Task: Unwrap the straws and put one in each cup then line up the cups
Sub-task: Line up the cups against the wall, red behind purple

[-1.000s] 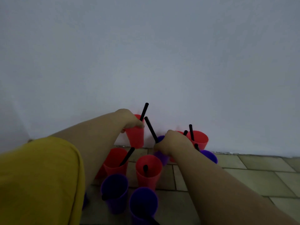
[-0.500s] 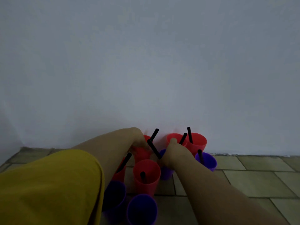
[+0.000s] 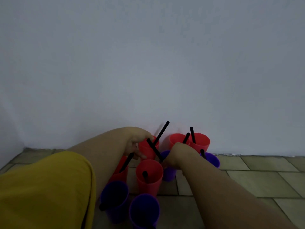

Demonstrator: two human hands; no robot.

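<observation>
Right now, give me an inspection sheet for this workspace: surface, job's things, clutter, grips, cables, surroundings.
Surface: tiled floor, dimly lit.
Job's things: red cups and purple cups clustered, not lined up; black straws show in most.
Clutter: nothing seen.
Grips: left grip holds wall-side red cup; right grip holds middle purple cup.
Cables: nothing seen.
Surroundings: plain wall behind; yellow garment lower left.

red cup (image 3: 149, 174): five. purple cup (image 3: 114, 195): four. black straw (image 3: 160, 133): eight plain, ninth unclear at bottom edge.
</observation>
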